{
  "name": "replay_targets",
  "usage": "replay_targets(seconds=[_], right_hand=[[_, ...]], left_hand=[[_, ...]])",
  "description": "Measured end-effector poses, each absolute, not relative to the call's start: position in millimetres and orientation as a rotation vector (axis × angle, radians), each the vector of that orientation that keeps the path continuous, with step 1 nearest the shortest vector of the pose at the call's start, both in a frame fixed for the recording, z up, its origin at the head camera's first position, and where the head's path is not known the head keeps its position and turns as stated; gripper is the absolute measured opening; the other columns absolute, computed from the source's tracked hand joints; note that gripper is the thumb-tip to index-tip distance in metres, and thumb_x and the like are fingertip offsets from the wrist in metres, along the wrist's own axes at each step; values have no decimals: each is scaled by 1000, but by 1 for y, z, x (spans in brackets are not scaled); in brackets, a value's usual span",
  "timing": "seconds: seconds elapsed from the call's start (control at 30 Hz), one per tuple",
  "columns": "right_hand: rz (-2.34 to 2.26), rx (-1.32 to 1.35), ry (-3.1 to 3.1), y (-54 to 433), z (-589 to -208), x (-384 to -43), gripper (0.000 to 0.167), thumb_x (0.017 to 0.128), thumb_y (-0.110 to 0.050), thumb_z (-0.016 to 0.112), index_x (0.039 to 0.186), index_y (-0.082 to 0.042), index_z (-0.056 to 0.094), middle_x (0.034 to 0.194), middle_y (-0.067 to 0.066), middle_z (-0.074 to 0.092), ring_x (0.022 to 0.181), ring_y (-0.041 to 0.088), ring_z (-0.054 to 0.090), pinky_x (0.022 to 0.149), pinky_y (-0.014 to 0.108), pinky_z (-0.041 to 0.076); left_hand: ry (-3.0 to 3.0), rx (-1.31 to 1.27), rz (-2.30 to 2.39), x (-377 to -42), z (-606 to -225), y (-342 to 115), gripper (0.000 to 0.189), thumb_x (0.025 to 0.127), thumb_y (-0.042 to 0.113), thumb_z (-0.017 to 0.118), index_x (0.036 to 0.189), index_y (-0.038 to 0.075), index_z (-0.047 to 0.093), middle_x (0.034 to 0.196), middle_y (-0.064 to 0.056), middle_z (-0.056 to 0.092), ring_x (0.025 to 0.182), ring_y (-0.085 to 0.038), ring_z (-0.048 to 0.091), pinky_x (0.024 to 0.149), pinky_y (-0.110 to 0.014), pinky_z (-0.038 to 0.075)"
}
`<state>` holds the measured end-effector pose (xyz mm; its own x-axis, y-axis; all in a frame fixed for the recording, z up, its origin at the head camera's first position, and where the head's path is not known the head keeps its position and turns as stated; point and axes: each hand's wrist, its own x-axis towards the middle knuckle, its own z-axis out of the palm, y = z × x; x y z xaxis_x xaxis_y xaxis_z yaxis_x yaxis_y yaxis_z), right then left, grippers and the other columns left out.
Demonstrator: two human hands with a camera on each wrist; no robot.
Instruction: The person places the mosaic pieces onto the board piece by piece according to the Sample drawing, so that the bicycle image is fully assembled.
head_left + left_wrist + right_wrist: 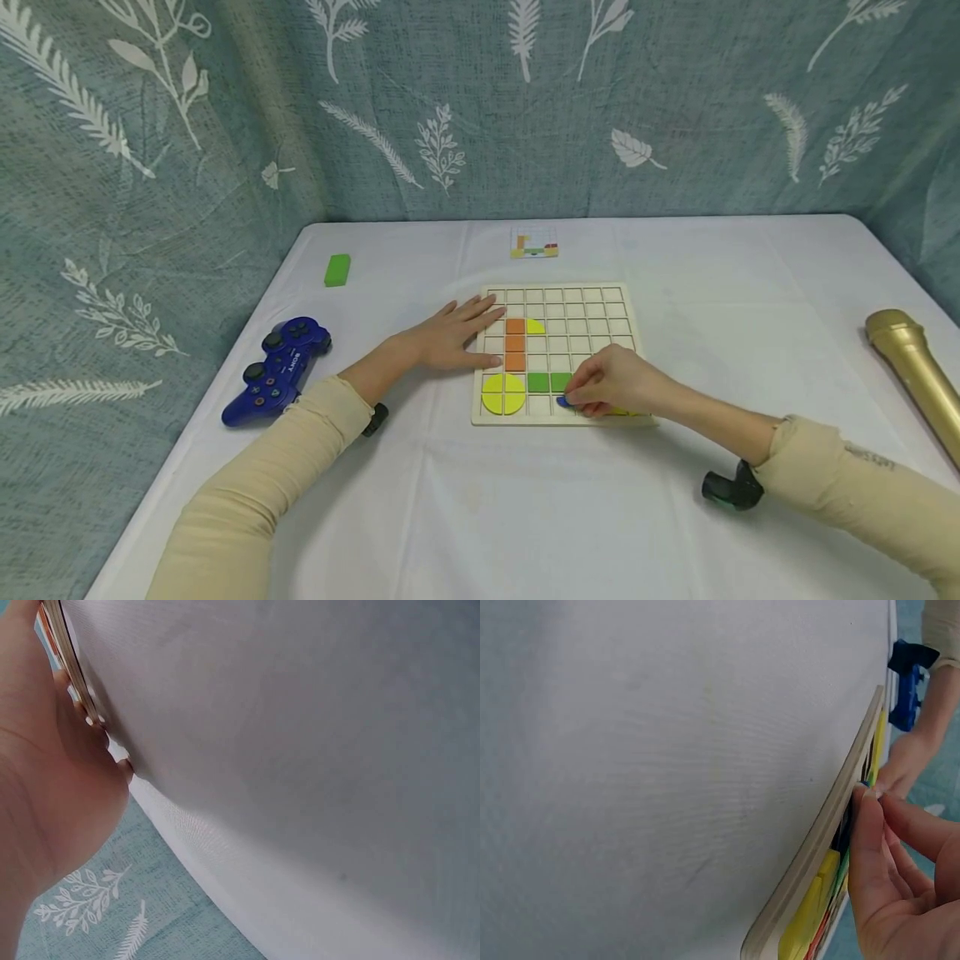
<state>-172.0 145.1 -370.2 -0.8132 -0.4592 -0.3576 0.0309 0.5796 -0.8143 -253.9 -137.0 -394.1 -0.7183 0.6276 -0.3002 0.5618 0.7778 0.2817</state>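
Note:
A wooden grid board (pixel 596 311) lies on the white-covered table. Spread over its left edge is my left hand (pixel 457 335), fingers straight. My right hand (pixel 618 382) pinches a small blue piece (pixel 563 402) between thumb and fingertips, low over the bottom row; the fingers hide most of it. Orange squares (pixel 515 344) form a column on the board, with a yellow quarter-round piece (pixel 536 327) beside the top one. Green squares (pixel 549 382) sit in the row above the blue piece. A yellow circle (pixel 503 394) fills the lower-left corner. Yellow pieces (pixel 810 900) also show by my right hand.
Behind the board lies a small printed pattern card (pixel 534 242). A green block (pixel 337 270) and a blue game controller (pixel 279 371) are on the left. At the far right edge lies a gold microphone-shaped object (pixel 915 375). A leaf-patterned curtain (pixel 525 133) hangs behind the table.

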Motion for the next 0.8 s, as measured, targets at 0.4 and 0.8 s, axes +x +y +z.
replay_targets(seconds=[0.4,0.8], right_hand=[[-1169,-342,2236,142,-367,-175,14,93,-12,64,95,1,71,75,7,69,67,18,66,63,31,56],[-1210,-337,2182,143,-367,-175,19,93,-16,64,101,1,68,78,9,69,70,18,66,65,31,56]], left_hand=[[2602,892,236,-254,-395,-136,87,90,66,45,155,24,5,159,2,-6,143,-18,-8,114,-44,-4],[2607,887,229,-254,-395,-136,87,90,66,45,155,24,4,159,3,-6,143,-17,-8,114,-43,-4]])
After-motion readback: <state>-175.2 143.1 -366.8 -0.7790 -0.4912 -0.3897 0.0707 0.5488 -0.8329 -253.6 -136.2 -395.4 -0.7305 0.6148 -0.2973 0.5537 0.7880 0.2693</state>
